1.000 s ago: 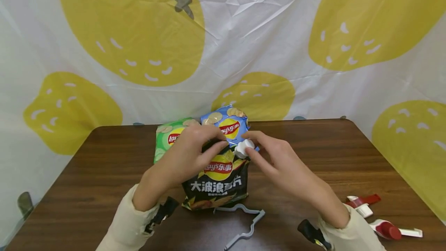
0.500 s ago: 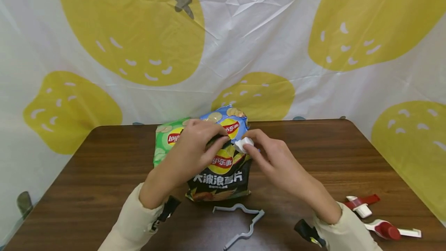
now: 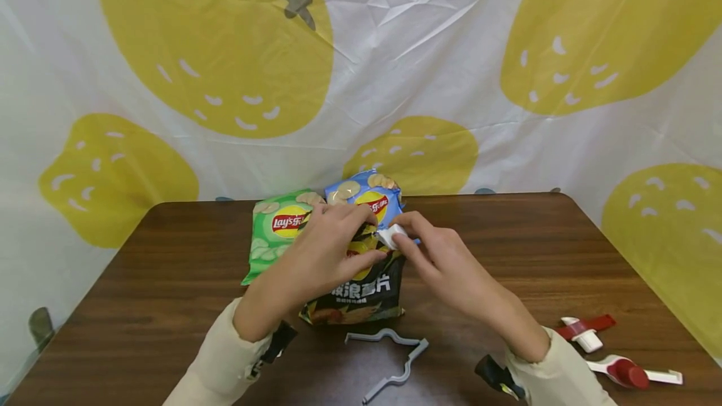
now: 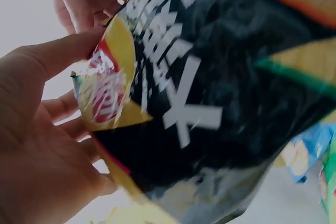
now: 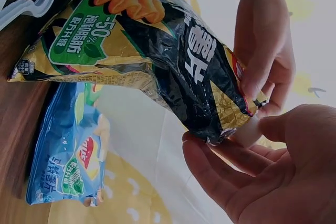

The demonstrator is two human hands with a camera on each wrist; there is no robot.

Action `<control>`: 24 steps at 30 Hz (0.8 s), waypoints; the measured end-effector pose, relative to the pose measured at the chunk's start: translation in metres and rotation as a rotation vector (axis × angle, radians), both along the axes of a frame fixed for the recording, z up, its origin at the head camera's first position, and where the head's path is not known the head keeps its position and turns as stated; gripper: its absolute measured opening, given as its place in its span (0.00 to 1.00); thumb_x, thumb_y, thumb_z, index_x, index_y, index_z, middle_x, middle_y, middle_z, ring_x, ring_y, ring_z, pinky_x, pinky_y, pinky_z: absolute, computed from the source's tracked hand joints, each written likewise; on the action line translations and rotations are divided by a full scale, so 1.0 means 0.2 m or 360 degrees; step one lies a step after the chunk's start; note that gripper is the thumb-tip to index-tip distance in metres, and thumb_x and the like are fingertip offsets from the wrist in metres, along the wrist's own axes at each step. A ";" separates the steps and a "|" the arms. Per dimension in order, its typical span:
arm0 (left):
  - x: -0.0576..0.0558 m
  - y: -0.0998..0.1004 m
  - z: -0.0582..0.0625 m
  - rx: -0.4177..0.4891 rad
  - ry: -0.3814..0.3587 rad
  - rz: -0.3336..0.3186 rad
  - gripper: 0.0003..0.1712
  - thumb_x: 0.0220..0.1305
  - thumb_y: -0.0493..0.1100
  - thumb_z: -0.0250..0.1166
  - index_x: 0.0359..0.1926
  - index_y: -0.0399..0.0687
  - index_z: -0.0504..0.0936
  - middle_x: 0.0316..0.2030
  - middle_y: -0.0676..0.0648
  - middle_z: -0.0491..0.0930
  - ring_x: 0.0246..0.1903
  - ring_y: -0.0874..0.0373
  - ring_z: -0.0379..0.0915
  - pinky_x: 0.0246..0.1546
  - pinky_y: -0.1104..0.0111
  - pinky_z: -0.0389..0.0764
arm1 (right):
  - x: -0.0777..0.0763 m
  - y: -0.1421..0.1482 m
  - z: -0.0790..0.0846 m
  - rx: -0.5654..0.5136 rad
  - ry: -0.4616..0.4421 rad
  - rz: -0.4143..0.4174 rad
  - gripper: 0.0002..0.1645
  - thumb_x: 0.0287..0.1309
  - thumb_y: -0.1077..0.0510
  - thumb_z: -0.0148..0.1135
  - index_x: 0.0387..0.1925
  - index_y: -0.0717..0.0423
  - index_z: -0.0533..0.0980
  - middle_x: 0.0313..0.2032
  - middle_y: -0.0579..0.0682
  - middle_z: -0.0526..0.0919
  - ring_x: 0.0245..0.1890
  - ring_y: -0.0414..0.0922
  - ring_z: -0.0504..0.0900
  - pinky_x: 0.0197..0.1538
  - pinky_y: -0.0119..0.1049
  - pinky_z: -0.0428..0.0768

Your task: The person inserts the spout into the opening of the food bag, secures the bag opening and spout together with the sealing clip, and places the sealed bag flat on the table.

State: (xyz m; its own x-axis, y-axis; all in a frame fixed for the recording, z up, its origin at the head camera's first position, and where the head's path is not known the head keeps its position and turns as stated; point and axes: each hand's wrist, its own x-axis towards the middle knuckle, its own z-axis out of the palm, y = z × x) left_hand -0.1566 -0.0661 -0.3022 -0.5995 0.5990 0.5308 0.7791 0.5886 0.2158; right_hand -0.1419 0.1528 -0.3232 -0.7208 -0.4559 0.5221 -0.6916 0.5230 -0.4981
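Note:
A black Lay's chip bag [image 3: 361, 309] stands upright on the table between the two hands. My left hand [image 3: 321, 246] grips its top edge, thumb on the front and fingers behind, as the left wrist view of the bag [image 4: 210, 77] shows. At the bag's top right corner, my right hand [image 3: 454, 265] pinches a small white cap-like piece [image 3: 392, 235] between thumb and fingers. In the right wrist view this white piece [image 5: 247, 132] sits against the gathered corner, partly hidden by the fingers.
Behind the black bag a green chip bag [image 3: 276, 243] and a blue chip bag [image 3: 363, 190] stand near the patterned curtain. A bent grey plastic strip [image 3: 417, 349] lies in front. Two red-and-white clip-like pieces, one with a round red knob [image 3: 632, 373], lie at the right.
The left hand's thumb has moved down and right across the bag's front. The black bag has shifted slightly up, away from the grey strip. My right hand keeps pinching the white piece, now tilted.

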 end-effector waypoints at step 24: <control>-0.05 0.02 -0.04 0.0197 -0.0052 -0.0191 0.12 0.61 0.42 0.73 0.39 0.47 0.77 0.30 0.56 0.78 0.30 0.60 0.68 0.45 0.60 0.66 | -0.02 0.01 -0.01 -0.0108 -0.0089 0.0030 0.20 0.59 0.61 0.71 0.51 0.56 0.76 0.37 0.45 0.83 0.30 0.39 0.82 0.33 0.31 0.81</control>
State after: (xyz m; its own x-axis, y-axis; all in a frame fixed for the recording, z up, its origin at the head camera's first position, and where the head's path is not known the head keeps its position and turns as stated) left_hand -0.1657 -0.0618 -0.3099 -0.5457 0.5984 0.5866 0.8336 0.4592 0.3070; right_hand -0.1464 0.1542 -0.3260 -0.7414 -0.4344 0.5115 -0.6711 0.4740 -0.5701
